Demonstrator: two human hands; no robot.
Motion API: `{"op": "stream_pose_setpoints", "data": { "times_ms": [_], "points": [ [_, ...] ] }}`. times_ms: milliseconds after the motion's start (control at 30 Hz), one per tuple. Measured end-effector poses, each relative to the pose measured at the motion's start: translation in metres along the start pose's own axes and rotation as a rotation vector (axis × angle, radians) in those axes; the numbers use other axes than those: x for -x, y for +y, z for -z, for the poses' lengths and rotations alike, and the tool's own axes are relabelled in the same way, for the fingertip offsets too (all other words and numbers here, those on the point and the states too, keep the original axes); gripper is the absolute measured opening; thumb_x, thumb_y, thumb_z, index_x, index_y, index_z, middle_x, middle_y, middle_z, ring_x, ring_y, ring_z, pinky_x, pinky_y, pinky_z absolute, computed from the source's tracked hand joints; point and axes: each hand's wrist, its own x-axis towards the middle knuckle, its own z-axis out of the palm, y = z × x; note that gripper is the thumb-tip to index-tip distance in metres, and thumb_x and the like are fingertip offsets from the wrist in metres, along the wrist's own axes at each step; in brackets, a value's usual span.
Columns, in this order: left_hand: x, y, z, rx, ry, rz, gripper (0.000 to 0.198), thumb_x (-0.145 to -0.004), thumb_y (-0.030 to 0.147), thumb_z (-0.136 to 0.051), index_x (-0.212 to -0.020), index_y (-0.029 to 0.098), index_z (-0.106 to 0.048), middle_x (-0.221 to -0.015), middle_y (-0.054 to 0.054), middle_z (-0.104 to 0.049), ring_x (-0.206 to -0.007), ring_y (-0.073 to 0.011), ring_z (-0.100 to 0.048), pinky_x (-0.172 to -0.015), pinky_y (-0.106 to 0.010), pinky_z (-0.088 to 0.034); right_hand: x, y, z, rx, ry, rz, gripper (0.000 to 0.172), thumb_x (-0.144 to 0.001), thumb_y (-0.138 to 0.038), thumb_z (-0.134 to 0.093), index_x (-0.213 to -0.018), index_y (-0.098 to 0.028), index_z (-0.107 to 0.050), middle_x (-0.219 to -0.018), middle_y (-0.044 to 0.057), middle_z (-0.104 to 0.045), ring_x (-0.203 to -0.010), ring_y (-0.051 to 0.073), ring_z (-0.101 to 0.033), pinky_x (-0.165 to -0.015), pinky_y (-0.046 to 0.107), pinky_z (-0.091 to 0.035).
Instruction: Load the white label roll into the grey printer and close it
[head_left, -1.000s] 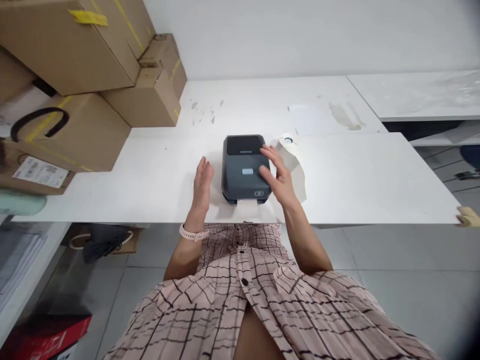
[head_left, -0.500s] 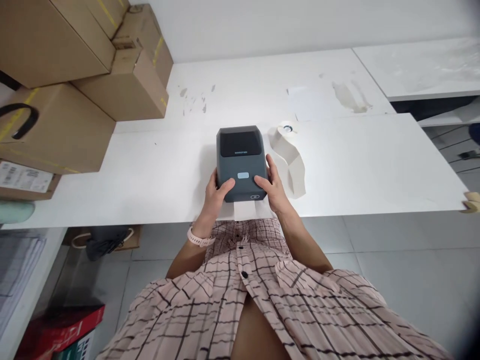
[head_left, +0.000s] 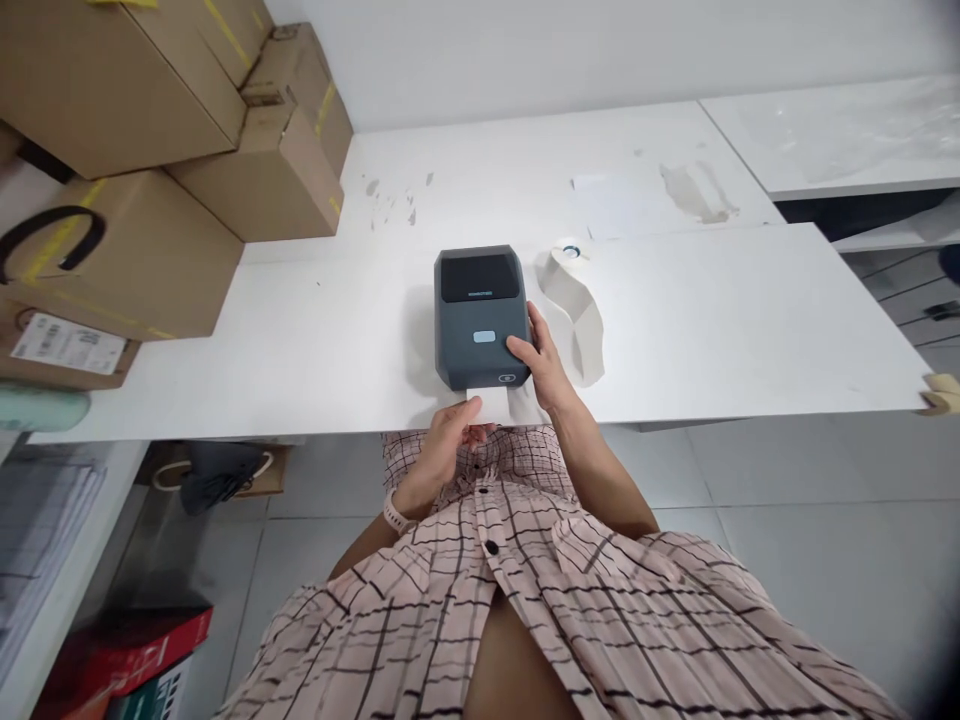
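A dark grey label printer [head_left: 461, 345] stands on the white table near its front edge, lid down, with a light blue button on top. From its front slot sticks a strip of white label paper [head_left: 491, 404]. My left hand [head_left: 448, 440] pinches the left edge of this paper between thumb and fingers. Around the printer's front right corner lies my right hand [head_left: 545, 365], thumb on top and fingers along the side. Just right of the printer, a small roll of white labels [head_left: 581, 310] lies partly unwound in a wavy strip.
Stacked cardboard boxes [head_left: 255, 170] fill the table's left end, with a mint-green rolled item [head_left: 45, 408] before them. A thin white sheet [head_left: 611, 205] and grey stains mark the table's back. Below left are a dark bag [head_left: 217, 475] and a red box [head_left: 142, 655].
My left hand has left the printer's left side and moved down to the paper at its front, closing on it. My right hand stays on the printer.
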Motion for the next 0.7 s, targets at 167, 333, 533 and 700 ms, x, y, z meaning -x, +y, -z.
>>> {"op": "stream_pose_setpoints", "data": {
  "times_ms": [167,333,533,700],
  "points": [
    [-0.009,0.013,-0.005,-0.033,0.093,-0.109,0.04,-0.071,0.053,-0.082,-0.071,0.015,-0.07,-0.062,0.001,-0.061,-0.056,-0.0099,-0.048,-0.053,-0.025,-0.034,-0.001,0.005,0.0,0.071,-0.036,0.026,0.104,-0.08,-0.062,-0.073,-0.165,-0.029,-0.023,-0.172,0.007,-0.033,-0.156,0.029,-0.036,-0.128,0.049,-0.035],
    [-0.014,0.003,0.0,-0.132,0.06,-0.139,0.042,-0.074,0.056,-0.078,-0.068,0.016,-0.068,-0.056,0.001,-0.06,-0.053,-0.0092,-0.044,-0.054,-0.025,-0.033,0.011,-0.014,0.0,0.559,0.088,0.44,0.071,-0.095,-0.05,-0.06,-0.159,-0.03,-0.034,-0.162,0.007,-0.049,-0.156,0.029,-0.034,-0.128,0.056,-0.029],
    [-0.012,-0.013,0.014,-0.137,0.069,-0.137,0.045,-0.083,0.059,-0.071,-0.068,0.017,-0.067,-0.062,-0.002,-0.065,-0.056,-0.0128,-0.053,-0.056,-0.027,-0.041,0.029,-0.038,-0.01,1.04,-0.117,0.877,0.06,-0.103,-0.033,-0.054,-0.159,-0.028,-0.032,-0.12,0.002,-0.08,-0.135,0.027,-0.057,-0.126,0.054,-0.026],
    [-0.012,-0.012,0.032,-0.186,0.409,-0.377,0.037,-0.094,0.052,-0.06,-0.08,0.02,-0.071,-0.081,-0.004,-0.071,-0.073,-0.0161,-0.063,-0.064,-0.028,-0.05,0.033,-0.041,-0.023,1.119,-0.061,0.839,0.053,-0.105,-0.03,-0.052,-0.154,-0.025,-0.036,-0.117,0.003,-0.08,-0.121,0.025,-0.065,-0.126,0.052,-0.021]
  ]
}}
